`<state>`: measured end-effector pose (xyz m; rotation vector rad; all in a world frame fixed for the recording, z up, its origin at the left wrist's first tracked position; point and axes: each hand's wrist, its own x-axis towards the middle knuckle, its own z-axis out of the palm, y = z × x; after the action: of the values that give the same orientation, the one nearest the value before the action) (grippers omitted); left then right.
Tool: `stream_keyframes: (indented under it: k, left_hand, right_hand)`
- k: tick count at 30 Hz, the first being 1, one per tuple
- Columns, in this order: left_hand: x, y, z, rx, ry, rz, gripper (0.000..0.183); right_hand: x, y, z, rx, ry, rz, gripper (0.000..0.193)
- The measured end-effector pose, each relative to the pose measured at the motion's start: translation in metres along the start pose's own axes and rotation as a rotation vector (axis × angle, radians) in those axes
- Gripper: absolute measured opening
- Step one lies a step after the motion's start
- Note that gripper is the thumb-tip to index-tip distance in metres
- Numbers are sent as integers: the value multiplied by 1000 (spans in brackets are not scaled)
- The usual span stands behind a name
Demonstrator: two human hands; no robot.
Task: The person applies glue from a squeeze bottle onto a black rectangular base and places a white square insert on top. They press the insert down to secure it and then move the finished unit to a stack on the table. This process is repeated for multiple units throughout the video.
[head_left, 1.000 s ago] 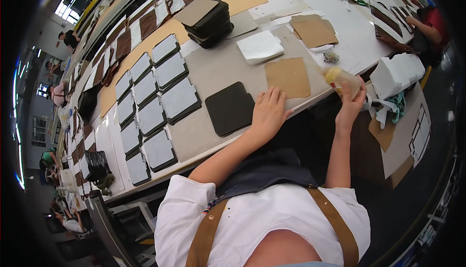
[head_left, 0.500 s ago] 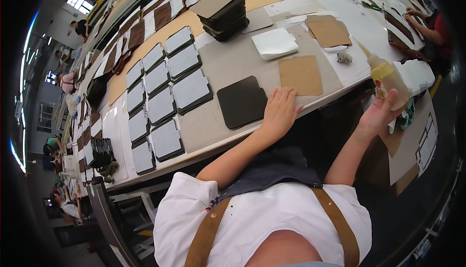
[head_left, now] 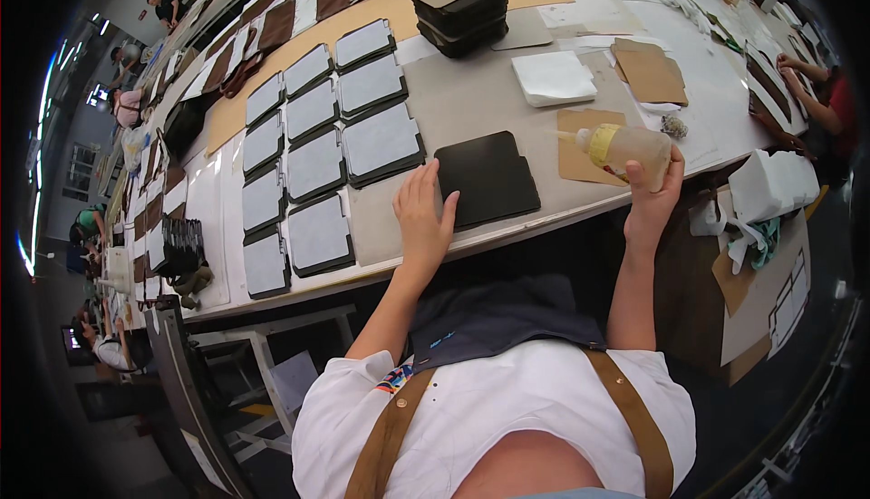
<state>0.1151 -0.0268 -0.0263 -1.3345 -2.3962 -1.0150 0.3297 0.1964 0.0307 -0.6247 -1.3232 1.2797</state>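
My right hand [head_left: 656,195] is wrapped round a translucent squeeze bottle [head_left: 637,151] with a yellow band. The bottle lies nearly level, its nozzle pointing left, above a tan cardboard piece [head_left: 573,165]. A dark, flat panel [head_left: 488,180] with a notched corner lies near the table's front edge. At its left edge rests my left hand [head_left: 422,213], fingers stretched out and holding nothing; whether the fingertips touch the panel is hard to tell. Left of that hand are rows of dark panels topped with light grey sheets [head_left: 382,143].
A tall stack of dark pieces [head_left: 460,11] stands farther back. White sheets [head_left: 555,79] and brown card [head_left: 649,73] lie behind the bottle. White cloths [head_left: 773,184] sit past the table's right edge. A co-worker's hands [head_left: 797,77] are at the far right.
My left hand has moved left, from the dark panel's right side to its left edge. My right hand has brought the bottle left over the table and tipped it from upright to nearly level.
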Motion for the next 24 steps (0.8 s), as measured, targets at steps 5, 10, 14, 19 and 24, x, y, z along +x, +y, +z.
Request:
stream_keyframes:
  k: [5,10,14,19,24]
  left_hand:
    - [-8,-6,0,-10,-34,-3,55]
    - [-7,-6,0,-77,-31,-17,52]
    - [-6,-3,-1,-103,-27,-30,50]
    - [-7,-5,-2,-142,-37,-37,50]
    - [-7,-5,-2,-158,-44,-60,50]
  right_hand:
    - [-8,14,22,-84,-59,-11,71]
    - [-16,27,31,-209,-33,-45,68]
    - [-17,30,37,-231,-24,-58,63]
    - [-18,29,42,-203,3,-47,59]
    - [-19,35,42,-240,-10,-104,55]
